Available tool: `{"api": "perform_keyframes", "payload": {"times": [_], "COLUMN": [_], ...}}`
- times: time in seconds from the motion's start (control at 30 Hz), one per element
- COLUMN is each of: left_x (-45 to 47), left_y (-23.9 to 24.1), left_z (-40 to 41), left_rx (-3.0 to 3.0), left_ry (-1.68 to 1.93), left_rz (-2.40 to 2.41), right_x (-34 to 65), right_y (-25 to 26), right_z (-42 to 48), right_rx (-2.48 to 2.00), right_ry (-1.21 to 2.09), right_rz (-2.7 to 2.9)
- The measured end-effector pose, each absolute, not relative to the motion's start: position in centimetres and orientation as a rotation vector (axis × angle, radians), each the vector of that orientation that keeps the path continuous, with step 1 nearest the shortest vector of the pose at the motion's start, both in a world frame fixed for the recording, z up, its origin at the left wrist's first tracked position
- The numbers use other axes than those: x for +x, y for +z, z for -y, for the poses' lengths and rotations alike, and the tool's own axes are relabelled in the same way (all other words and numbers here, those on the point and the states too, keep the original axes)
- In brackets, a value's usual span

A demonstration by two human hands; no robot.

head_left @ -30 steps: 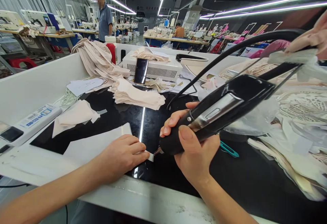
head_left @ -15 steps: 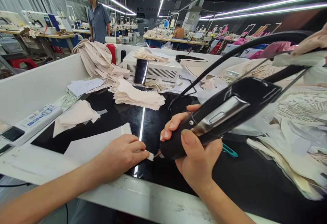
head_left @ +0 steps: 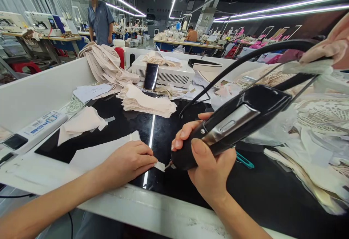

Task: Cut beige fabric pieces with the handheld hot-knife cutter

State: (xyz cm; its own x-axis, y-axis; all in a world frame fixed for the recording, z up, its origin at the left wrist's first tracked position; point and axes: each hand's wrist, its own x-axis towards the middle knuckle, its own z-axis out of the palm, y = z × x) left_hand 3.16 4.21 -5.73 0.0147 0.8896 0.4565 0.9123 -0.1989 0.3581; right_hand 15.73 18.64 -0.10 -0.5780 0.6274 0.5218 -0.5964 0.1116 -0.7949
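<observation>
While the right hand (head_left: 211,170) wraps round the black corded tool (head_left: 231,124), which slants down from upper right, the pale strip (head_left: 159,166) lies just left of its tip on the dark tabletop (head_left: 167,133), lengthwise out from under the left hand (head_left: 132,162), the nearer one. Those left fingers sit close together; whether they pinch, or tip meets strip, I can't tell. Since a second ago, more strip shows past the fingertips, and the person in blue (head_left: 100,22) stands further left.

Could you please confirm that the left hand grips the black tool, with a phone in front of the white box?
Not quite: in the head view, the right hand grips the black tool; the phone is in front of the white box.
</observation>
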Motion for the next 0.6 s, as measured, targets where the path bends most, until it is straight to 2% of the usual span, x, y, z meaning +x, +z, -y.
{"api": "perform_keyframes", "payload": {"times": [0.3, 0.6], "left_x": [2.17, 2.48], "left_y": [-5.49, -5.41], "left_z": [-3.25, -3.48], "left_rx": [-2.199, -2.228], "left_ry": [-1.017, -0.606], "left_rz": [2.007, 1.715], "right_x": [16.36, 16.76], "right_y": [0.09, -0.19], "right_z": [-18.91, -19.14], "right_rx": [-0.019, 0.014], "right_ry": [1.684, 1.709], "right_rz": [1.455, 1.448]}}
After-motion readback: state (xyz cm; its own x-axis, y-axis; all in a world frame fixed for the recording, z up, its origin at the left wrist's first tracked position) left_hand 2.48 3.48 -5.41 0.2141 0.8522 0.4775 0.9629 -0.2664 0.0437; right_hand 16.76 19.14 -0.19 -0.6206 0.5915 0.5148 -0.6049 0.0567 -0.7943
